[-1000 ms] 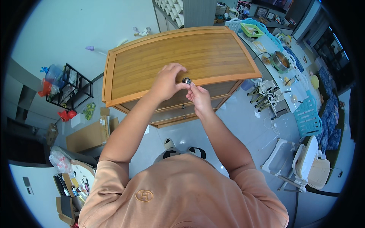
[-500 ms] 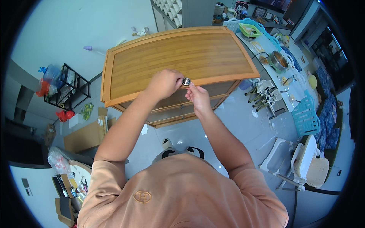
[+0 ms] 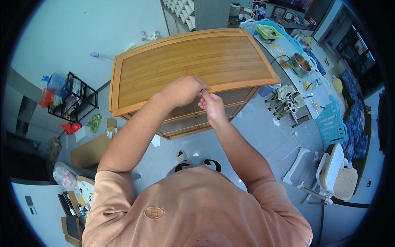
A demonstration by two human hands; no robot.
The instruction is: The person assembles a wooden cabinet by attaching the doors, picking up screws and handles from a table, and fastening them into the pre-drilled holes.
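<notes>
A wooden cabinet with a flat brown top stands in front of me. My left hand is closed at the front edge of that top, its fingers bent over and pinched. Just to its right, my right hand is closed too, thumb and fingertips meeting the left fingertips. Between them shows only a dark, shiny bit of a small round metal piece; my fingers cover most of it. Below my hands, the cabinet's front has panels and small dark knobs.
On the right, a long white table carries a metal pot and a green basket. Folded stools and a white high chair stand nearby. To the left are a black rack and flat cardboard.
My left fingers have moved over the round metal piece, whose face showed before and is now mostly covered. My right hand has shifted slightly left, closer to the left one.
</notes>
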